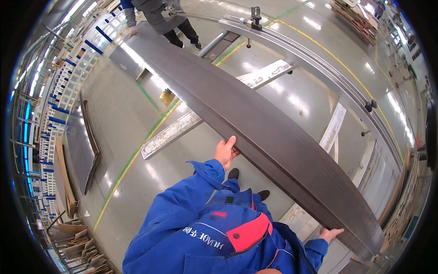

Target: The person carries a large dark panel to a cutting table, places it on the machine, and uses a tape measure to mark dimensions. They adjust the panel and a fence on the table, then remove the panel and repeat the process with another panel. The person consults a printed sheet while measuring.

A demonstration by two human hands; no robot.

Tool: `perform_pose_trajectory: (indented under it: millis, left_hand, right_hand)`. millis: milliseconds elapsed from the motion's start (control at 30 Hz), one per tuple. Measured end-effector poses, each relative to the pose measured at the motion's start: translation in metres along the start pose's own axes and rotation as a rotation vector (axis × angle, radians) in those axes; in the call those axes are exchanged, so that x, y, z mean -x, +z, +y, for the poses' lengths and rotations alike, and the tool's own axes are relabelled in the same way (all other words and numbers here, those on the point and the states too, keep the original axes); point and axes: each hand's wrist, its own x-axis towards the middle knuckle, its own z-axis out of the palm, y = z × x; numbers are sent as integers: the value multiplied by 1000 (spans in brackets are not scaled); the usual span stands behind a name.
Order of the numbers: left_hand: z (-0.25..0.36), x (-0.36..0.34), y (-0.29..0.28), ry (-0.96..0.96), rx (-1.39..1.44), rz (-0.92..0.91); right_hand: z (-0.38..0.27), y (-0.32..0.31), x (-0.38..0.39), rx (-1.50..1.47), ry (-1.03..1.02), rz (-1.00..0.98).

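A long dark grey panel (255,114) with a raised lengthwise strip along its near side stretches from the upper left to the lower right. My left hand (225,153) is closed on its near edge about midway along, thumb against the edge and fingers partly out of sight. Farther right, my right hand (329,234) grips the same edge near the panel's right end; its thumb shows and the other fingers are mostly hidden underneath. At the far left end, a co-worker's hand (132,31) touches the panel.
Whitish support beams (171,133) run beneath the panel. Beyond it lies a long metal rail (315,55) with a black clamp (256,19). Dark sheets (82,144) lean at left; stacked boards (353,20) sit at far right. Yellow and green lines cross the floor.
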Motion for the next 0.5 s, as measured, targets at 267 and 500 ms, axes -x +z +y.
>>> perform_pose_trajectory:
  millis: [267,500]
  left_hand:
    - [45,31,65,1139,-1382,39]
    - [103,-68,110,987,-1829,-216]
  right_hand:
    - [-13,30,17,-109,109,55]
    - [-10,29,51,-90,152,107]
